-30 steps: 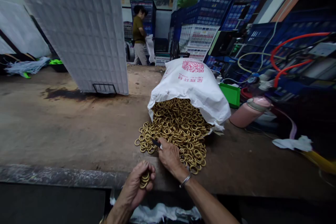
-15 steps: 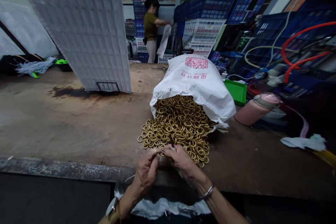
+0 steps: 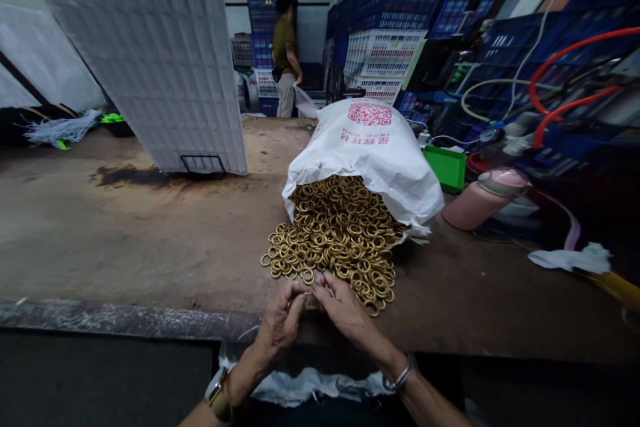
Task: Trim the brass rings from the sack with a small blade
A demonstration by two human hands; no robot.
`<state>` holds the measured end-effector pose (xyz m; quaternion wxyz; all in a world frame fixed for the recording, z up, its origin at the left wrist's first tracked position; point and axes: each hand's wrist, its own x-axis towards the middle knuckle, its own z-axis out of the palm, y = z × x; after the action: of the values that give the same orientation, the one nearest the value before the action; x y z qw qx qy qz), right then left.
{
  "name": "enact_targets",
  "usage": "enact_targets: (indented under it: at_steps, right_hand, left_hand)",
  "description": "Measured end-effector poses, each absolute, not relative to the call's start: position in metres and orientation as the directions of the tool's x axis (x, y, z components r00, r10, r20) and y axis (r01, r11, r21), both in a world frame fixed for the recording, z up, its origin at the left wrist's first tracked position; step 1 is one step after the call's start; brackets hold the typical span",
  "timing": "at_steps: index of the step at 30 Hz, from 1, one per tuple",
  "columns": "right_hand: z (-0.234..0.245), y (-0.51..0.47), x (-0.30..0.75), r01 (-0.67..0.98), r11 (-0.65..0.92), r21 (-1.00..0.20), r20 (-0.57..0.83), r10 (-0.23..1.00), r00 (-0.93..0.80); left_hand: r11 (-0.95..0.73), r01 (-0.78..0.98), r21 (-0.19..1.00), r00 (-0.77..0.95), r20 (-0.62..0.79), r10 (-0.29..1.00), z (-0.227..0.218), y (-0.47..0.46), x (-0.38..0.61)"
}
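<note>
Brass-coloured rings (image 3: pixel 345 240) spill from the mouth of a white woven sack (image 3: pixel 367 140) with red printing, which lies on its side on the table. At the near edge of this pile, my left hand (image 3: pixel 281 315) is closed in a pinch, with a bit of a brass-coloured ring showing between thumb and fingers. My right hand (image 3: pixel 347 312) meets it fingertip to fingertip, its fingers pressed together. What the right fingers hold, if anything, is too small and blurred to make out.
A ribbed white panel (image 3: pixel 165 60) stands upright on the wooden table (image 3: pixel 125 233), left of the sack. Right of it are a green tray (image 3: pixel 445 169), a pink bottle (image 3: pixel 485 199) and red hoses (image 3: pixel 545 97). Behind, a person (image 3: pixel 285 57) stands by stacked crates (image 3: pixel 385 53).
A dark, thin tool that stuck up from my right hand no longer shows. My hands stay together at the pile. The person behind has lowered an arm with the white cloth.
</note>
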<state>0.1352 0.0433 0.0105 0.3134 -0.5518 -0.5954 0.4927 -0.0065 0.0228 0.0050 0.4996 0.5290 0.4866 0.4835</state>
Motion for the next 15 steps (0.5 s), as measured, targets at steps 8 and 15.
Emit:
enact_targets:
  at_steps: [8,15]
  right_hand:
    - [0.0047,0.0435,0.1298,0.319,-0.084,-0.944,-0.165,0.958,-0.235]
    - [0.0015,0.0431,0.129,0.205,-0.179,-0.962,-0.232,0.932,-0.279]
  left_hand:
    - [0.26,-0.045,0.965,0.141,-0.251,0.958,0.0044,0.0221,-0.0045]
    - [0.417,-0.259,0.871,0.323,-0.329,0.887,0.0028,0.0168,-0.0058]
